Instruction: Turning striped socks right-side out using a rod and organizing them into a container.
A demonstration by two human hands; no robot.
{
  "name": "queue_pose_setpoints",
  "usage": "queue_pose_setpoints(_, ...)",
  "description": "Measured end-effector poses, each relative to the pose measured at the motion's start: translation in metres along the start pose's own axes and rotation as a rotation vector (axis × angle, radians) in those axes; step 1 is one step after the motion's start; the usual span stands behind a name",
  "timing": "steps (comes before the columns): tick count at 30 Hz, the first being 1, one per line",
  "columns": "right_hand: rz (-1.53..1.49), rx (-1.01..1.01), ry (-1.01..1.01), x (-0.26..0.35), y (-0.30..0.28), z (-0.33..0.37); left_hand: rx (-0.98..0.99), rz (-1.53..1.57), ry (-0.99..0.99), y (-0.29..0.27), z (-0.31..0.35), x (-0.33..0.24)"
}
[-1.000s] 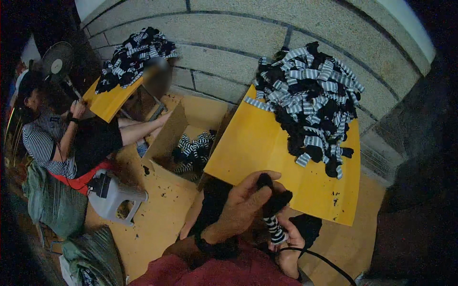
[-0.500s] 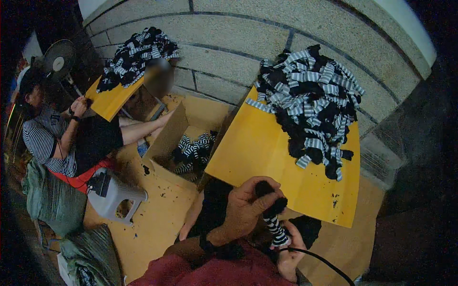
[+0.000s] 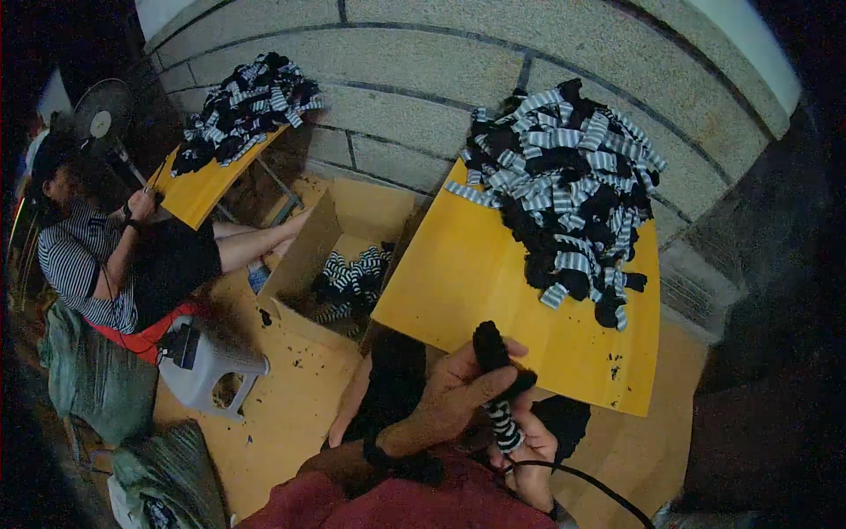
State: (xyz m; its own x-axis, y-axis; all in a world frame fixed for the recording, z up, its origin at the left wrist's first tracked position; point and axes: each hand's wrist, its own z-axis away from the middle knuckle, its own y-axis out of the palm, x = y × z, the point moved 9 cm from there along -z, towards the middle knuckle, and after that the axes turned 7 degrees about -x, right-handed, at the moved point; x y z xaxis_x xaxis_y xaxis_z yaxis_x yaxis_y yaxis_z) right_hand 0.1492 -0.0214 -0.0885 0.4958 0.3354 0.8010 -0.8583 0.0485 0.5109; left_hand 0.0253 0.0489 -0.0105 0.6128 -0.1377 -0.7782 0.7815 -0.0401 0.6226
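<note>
- Striped knit piece (image 3: 504,426), black at its upper end: my head view, the only one I have, shows it held up between both hands, in front of the near edge of the yellow counter (image 3: 441,295).
- Left hand (image 3: 454,395): I see its fingers closed on the black part, thumb laid across the front, no open gap showing.
- Right hand (image 3: 533,445): its fingers curl in around the lower striped end. I can't make out how firmly, or whether they grip anything else. A black cord (image 3: 582,475) runs from beside this hand toward the lower right.
- Changed in the last second: the black end now stands up longer and straighter above the left fingers, where half a second ago it looked bunched against them.
- I read that as a shift within the grip, not a release; this piece is still being worked.
- Around it, the loose pile (image 3: 573,189) on the counter looks unchanged, as do the striped bundles (image 3: 352,278) in the cardboard box (image 3: 313,242), so I count nothing added or taken.
</note>
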Motion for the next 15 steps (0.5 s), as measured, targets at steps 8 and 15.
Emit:
queue_pose_setpoints(8,0.416,-0.181,-0.292,0.028,-0.008,0.016,-0.059,0.224,0.169,-0.014,-0.012,-0.032)
queue_pose_setpoints(15,0.468,-0.165,-0.404,0.033,-0.005,0.022,-0.01,0.31,0.218,-0.01,-0.013,-0.048)
